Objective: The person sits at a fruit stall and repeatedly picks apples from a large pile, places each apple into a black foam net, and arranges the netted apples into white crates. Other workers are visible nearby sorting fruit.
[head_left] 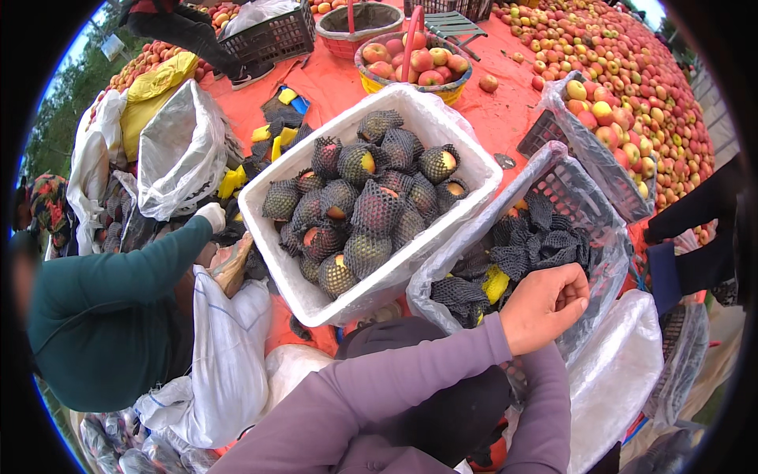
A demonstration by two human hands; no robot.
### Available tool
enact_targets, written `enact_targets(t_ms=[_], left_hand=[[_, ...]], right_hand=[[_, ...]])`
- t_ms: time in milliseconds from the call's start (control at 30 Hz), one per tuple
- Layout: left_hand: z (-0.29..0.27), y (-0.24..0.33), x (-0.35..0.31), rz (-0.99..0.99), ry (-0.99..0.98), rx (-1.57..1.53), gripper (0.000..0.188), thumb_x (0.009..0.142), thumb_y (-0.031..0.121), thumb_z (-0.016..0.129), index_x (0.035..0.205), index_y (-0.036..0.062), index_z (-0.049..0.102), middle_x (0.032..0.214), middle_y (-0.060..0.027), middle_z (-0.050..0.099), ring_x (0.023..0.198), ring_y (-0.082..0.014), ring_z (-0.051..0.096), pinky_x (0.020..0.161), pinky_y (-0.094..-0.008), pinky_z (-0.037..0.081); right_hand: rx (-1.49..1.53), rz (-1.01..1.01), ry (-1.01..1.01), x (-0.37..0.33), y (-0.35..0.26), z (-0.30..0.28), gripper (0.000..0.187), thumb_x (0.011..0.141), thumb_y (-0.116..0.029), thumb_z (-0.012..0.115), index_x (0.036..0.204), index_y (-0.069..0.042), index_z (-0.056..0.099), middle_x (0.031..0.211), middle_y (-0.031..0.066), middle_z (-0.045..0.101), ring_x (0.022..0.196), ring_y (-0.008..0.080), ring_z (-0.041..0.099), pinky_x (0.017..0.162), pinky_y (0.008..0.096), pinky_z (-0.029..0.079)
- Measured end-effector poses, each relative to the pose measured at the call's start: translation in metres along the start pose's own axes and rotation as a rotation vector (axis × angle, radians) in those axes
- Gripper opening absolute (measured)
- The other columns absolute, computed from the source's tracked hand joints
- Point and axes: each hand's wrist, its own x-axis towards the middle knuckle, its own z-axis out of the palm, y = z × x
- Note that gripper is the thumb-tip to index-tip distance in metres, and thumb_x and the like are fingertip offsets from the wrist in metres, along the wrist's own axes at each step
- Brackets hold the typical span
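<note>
My left arm reaches across to the right, and my left hand (545,308) hangs over the near right part of a plastic-lined crate (608,261). Its fingers are curled; whatever may be in them is hidden. Below it in the crate lie dark foam net sleeves (545,241) and a yellow piece of foam net (495,283). My right sleeve (545,403) rises behind the left wrist, which covers my right hand. To the left, a white foam box (272,296) holds several apples (377,207) in dark nets.
At my left, a person in a green top (110,308) reaches toward dark and yellow nets with a gloved hand (212,216). Behind the box stands a basket of apples (418,67). A large apple heap (616,55) and a lined apple crate (545,134) are at right.
</note>
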Motion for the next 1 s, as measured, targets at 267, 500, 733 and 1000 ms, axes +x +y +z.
enact_targets(t_ms=[267,500,733,1000], left_hand=[[-0.025,-0.069,0.037,-0.091,0.596,0.481,0.043,0.069,0.013,0.068,0.105,0.0001,0.048,0.110,-0.0146,0.046,0.100,-0.0234,0.048,0.089,-0.0346,0.040],[-0.011,-0.081,0.032,-0.507,0.056,-0.588,0.044,0.075,0.028,0.070,0.109,0.0105,0.049,0.101,-0.0075,0.056,0.094,-0.0227,0.058,0.076,-0.0447,0.051],[-0.012,-0.068,0.014,-0.640,-0.002,-0.756,0.052,0.080,0.053,0.054,0.111,0.0115,0.054,0.104,-0.0099,0.061,0.095,-0.0265,0.059,0.081,-0.0486,0.048],[-0.022,-0.044,-0.001,-0.397,0.017,-0.171,0.041,0.092,0.046,0.035,0.097,0.0125,0.058,0.087,-0.0032,0.063,0.073,-0.0157,0.058,0.070,-0.0331,0.044]], right_hand=[[1.035,-0.075,0.210,-0.092,0.005,-0.099,0.056,0.059,-0.016,0.076,0.107,0.003,0.054,0.101,0.0114,0.059,0.092,0.0173,0.057,0.081,0.0305,0.045],[1.531,-0.426,0.415,-0.190,-0.025,-0.165,0.053,0.072,-0.019,0.071,0.115,0.001,0.049,0.106,0.0059,0.056,0.097,0.0137,0.052,0.087,0.0278,0.040],[0.346,-0.394,1.021,-0.235,-0.058,-0.159,0.047,0.069,-0.020,0.068,0.108,0.002,0.053,0.100,0.0200,0.059,0.091,0.0302,0.059,0.081,0.0307,0.045],[1.575,-0.639,0.503,-0.278,-0.072,-0.161,0.073,0.065,-0.034,0.077,0.119,0.003,0.044,0.111,0.0116,0.056,0.101,0.0196,0.057,0.087,0.0326,0.046]])
